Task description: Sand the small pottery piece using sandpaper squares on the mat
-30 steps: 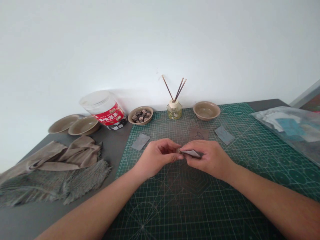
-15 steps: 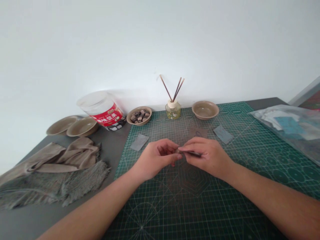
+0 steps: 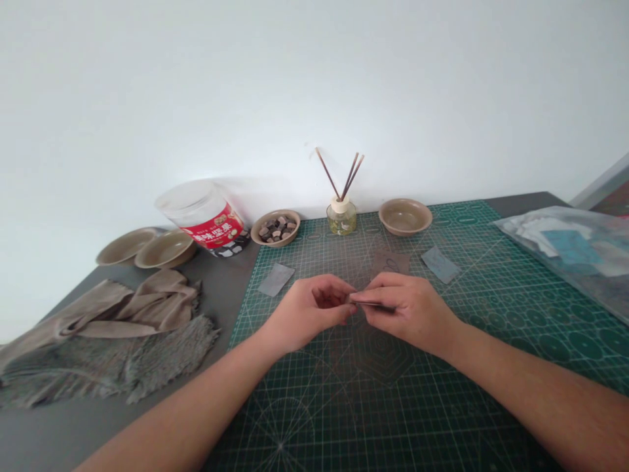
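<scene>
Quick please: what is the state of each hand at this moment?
Left hand: fingers pinched closed on something too small to identify.
Right hand: closed, holding a thin grey sheet.

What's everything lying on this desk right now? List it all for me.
green gridded cutting mat: 1, green, centre and right of the desk
grey sandpaper pieces: 2 on the mat, one left, one right
brown paper piece: 1, behind the hands
tan shallow bowls: 4; one holds dark small blocks, two overlap at far left
glass reed diffuser: 1, three sticks, by the wall
clear plastic jar with red label: 1, tilted
beige and grey cloths: heap, left
clear plastic bag: 1, right edge
thin grey sheet: 1, pinched in right hand
left hand: fingertips meet the sheet's edge
</scene>
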The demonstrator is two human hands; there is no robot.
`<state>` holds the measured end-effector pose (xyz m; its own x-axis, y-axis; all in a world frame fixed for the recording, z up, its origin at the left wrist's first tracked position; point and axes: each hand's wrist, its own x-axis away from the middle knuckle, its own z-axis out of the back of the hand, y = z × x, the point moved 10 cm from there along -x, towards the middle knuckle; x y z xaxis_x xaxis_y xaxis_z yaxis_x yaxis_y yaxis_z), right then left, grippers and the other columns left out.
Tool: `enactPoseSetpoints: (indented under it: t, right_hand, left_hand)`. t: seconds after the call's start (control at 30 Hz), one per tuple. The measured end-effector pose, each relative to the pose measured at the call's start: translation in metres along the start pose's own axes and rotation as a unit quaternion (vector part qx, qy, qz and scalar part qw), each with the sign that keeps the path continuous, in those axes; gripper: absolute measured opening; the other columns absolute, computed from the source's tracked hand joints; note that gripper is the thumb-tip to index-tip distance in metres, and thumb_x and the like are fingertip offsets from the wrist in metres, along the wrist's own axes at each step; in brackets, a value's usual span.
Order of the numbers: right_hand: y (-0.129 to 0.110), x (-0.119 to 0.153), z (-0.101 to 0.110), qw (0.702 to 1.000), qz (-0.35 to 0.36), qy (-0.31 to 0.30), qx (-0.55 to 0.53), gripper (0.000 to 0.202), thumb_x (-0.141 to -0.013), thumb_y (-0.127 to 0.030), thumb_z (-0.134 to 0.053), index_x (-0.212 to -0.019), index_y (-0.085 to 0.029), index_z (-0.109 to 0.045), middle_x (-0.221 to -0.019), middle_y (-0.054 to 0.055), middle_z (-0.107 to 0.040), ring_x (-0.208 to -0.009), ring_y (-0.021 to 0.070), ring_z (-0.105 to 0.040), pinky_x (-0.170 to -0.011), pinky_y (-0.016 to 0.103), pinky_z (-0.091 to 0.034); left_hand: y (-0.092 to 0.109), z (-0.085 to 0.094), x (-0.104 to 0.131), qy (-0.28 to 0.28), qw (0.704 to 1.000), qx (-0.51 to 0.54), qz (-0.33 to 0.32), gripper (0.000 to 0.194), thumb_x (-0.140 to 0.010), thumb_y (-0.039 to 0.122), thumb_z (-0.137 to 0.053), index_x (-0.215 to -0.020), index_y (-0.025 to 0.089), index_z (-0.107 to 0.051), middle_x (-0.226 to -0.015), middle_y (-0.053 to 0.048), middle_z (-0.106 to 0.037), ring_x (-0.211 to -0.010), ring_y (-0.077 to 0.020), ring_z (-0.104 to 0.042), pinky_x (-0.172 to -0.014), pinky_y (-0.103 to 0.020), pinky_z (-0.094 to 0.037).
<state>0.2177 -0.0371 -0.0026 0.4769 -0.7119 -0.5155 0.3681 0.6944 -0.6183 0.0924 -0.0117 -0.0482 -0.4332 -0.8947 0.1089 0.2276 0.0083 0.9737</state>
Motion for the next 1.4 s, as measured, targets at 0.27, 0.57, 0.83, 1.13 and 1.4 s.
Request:
enactPoseSetpoints:
  t: [0.27,0.57,0.83,1.13,1.4]
  right_hand:
    - [-0.0034,0.0006,-0.005,0.998,0.036,-0.033,0.043,0.025,-0.089,-0.015,-0.067,-0.11,-0.021,-0.078,-0.093,0.006,-0.072,-0.082,0.0171,-0.067,-0.074,0.029,-0.053]
    - [-0.0033,-0.001,-0.0034,1.0,0.01,-0.025,0.007,0.027,-0.087,-0.013,-0.069,-0.111,-0.022,-0.077,-0.089,0.003,-0.071,-0.078,0.013,-0.066,-0.071,0.024,-0.051]
    - [-0.0017,-0.0005,-0.0024,0.999,0.004,-0.014,0.031,0.027,-0.087,-0.013,-0.067,-0.11,-0.022,-0.078,-0.085,0.002,-0.071,-0.075,0.0133,-0.066,-0.069,0.025,-0.05]
    - [-0.0016,-0.0005,0.0019,1.0,0.006,-0.001,0.02,0.028,-0.087,-0.013,-0.067,-0.111,-0.023,-0.078,-0.083,0.001,-0.07,-0.071,0.0117,-0.064,-0.067,0.023,-0.049]
    - [-0.0042,0.0008,0.0028,1.0,0.006,0.004,0.004,0.029,-0.086,-0.012,-0.068,-0.111,-0.024,-0.078,-0.082,0.0,-0.07,-0.071,0.0108,-0.065,-0.067,0.022,-0.05]
  left_hand:
    - [-0.0061,-0.002,0.0005,-0.02,0.999,-0.013,0.022,0.021,-0.078,0.026,-0.078,-0.094,0.012,-0.073,-0.072,-0.002,-0.069,-0.062,-0.0107,-0.059,-0.058,-0.022,-0.046]
    - [-0.0043,-0.0023,0.0004,-0.024,1.0,-0.014,0.007,0.021,-0.078,0.023,-0.077,-0.095,0.012,-0.074,-0.074,-0.002,-0.069,-0.064,-0.0111,-0.059,-0.059,-0.023,-0.045]
    - [-0.0064,-0.0004,-0.0004,-0.009,1.0,-0.002,0.0,0.021,-0.078,0.021,-0.076,-0.097,0.012,-0.074,-0.077,-0.004,-0.072,-0.067,-0.0134,-0.064,-0.063,-0.025,-0.05]
    - [-0.0077,-0.0005,-0.003,-0.012,0.999,0.035,-0.01,0.021,-0.078,0.018,-0.076,-0.098,0.013,-0.074,-0.081,-0.005,-0.075,-0.07,-0.0144,-0.069,-0.067,-0.025,-0.054]
    - [-0.0059,0.0001,-0.0017,-0.008,0.999,0.029,-0.022,0.022,-0.078,0.016,-0.076,-0.099,0.013,-0.074,-0.079,-0.004,-0.075,-0.069,-0.0134,-0.068,-0.065,-0.023,-0.053]
